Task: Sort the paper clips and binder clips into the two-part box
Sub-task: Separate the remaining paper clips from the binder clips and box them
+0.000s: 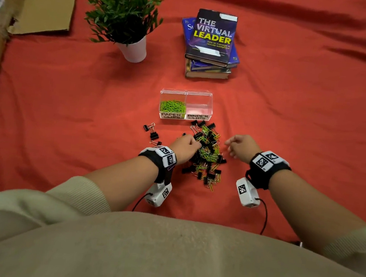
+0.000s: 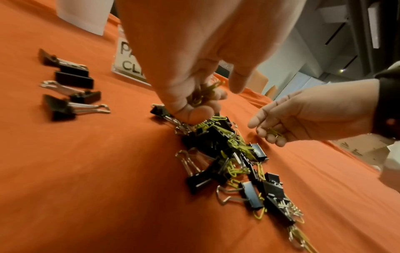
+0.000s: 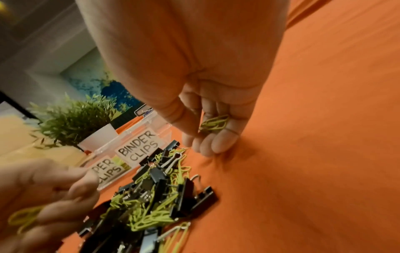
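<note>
Paper clips already fill the left half of the two-part box, the half marked PAPER CLIPS; its BINDER CLIPS half holds nothing visible. Just in front of the box lies a mixed pile of black binder clips and green paper clips on the red cloth, with a few loose binder clips lying apart to its left. The left hand is down on the pile's left edge, fingers curled round a bunch of green paper clips. The right hand hangs beside the pile's right edge — its fingers bent over a few green clips in the palm.
</note>
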### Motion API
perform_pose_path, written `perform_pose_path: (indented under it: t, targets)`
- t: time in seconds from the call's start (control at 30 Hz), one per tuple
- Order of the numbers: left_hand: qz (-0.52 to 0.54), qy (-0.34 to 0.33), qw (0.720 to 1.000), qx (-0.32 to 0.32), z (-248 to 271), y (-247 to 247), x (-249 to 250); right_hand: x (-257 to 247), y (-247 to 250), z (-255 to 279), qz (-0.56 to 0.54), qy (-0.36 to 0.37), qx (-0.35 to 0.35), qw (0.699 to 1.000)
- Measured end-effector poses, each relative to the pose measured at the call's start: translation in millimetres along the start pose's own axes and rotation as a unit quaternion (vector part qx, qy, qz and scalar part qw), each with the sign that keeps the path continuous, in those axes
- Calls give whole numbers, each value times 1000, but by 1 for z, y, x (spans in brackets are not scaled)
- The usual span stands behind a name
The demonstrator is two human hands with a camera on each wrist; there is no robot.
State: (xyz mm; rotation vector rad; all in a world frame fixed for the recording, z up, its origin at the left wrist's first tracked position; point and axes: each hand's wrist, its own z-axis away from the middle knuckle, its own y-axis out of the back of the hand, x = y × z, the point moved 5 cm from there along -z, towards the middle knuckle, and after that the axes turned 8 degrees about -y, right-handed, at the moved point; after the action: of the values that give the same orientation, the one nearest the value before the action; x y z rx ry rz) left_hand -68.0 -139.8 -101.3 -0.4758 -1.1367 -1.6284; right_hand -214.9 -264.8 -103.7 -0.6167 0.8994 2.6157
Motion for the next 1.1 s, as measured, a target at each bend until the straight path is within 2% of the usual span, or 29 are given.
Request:
perform_pose_path:
  t: [0.1,0.2,0.33,0.47,0.63,0.8,0.97,1.1]
  targets:
    - [-98,-19,995,18,-5,0,2,-4,-5,-6,91,14,42,995]
    - [-190,-33,981,-13,-5,0,-7,-8,-16,-9,159,13,54,986]
    - [-202,-28,979,-20,4,10,-21,-13,-28,-6,210,24,54,976]
    - [-205,-35,977,-36,11,14,-27,-14,-38,-4,208,31,46,976]
    - [-229,-74,970,-13,4,14,-9,-11,-42,-4,172,7,42,984]
    - [-338,-116,933,-38,-9,2,-3,-14,-42,1,167,10,59,984]
    - [-408,-137,901,-50,-10,-2,-7,-15,-54,13,267,63,47,961]
    - [-385,-126,913,-50,-9,2,-14,-15,-49,15,213,67,22,974]
